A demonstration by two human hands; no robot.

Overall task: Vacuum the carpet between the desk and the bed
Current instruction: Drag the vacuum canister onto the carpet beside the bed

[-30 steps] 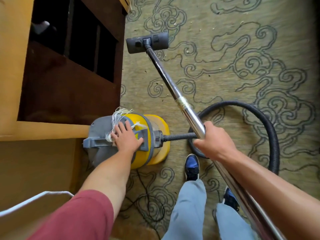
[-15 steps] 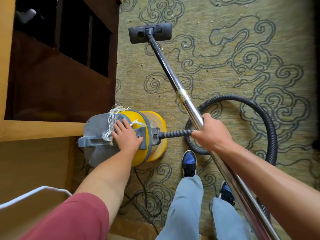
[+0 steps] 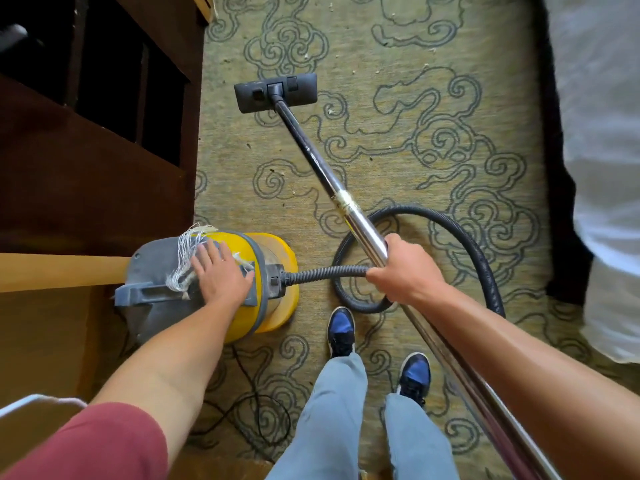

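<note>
Right hand (image 3: 403, 271) clamped round wand (image 3: 349, 209), steering head (image 3: 276, 92) over carpet (image 3: 415, 140). Left hand (image 3: 221, 273) flat, fingers spread on canister (image 3: 207, 282), probably steadying it beside worktop (image 3: 52, 271).

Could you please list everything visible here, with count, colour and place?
vacuum canister: one, yellow with grey top, beside the desk
white strings: one bundle, on the canister's handle
floor head: one, black, flat on the carpet ahead
metal wand: one, chrome and black, slanting from floor head to lower right
hose: one, black, looped on the carpet
power cord: one, black, behind the canister
carpet: one, green with dark swirls, some crumbs
desk: one, dark and tan wood, left
bed: one, white, right
shoes: two, blue and black
left hand: flat on the canister top
right hand: grips the wand
</note>
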